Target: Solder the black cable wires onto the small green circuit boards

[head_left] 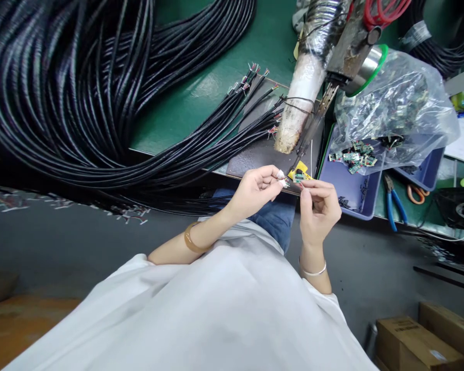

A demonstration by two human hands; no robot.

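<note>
No writing can be read; the dark print (402,323) on the cardboard box (419,342) is too blurred

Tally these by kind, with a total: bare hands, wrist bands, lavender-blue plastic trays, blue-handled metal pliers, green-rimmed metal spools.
Bare hands: 2 (left hand, right hand)
Wrist bands: 2 (tan band, silver band)
Lavender-blue trays: 2 (nearer tray, farther tray)
Blue-handled pliers: 1
Green-rimmed spool: 1
Total: 8
</note>
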